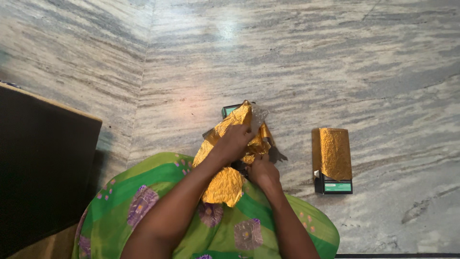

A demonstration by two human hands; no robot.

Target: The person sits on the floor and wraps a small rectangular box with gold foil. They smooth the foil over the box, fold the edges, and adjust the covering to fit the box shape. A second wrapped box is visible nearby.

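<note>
At the far left stands a dark box (43, 158) with a tan edge, on the grey streaked stone floor (297, 57). Next to it, at the bottom, a green cloth (158, 187) with purple flowers covers the person's lap.

Over the lap, the left hand (235, 141) lies on a crumpled sheet of gold foil (223, 184), its grip closed down over the upper part of the foil, fingers curled into the folds. The foil runs from the lap up onto the floor, wrapped loosely about a small box (231, 110) whose teal and dark corner shows at the top left. A bit of clear film (259, 115) sticks out at the top of the foil.

Just right of it, the right hand (262, 172) grips the foil's lower right edge, fingers pinched shut on it; the fingertips are hidden.

Well apart to the right, a second box (334, 183) lies flat on the floor, mostly covered with smooth gold foil, its dark and teal end bare toward the person.
</note>
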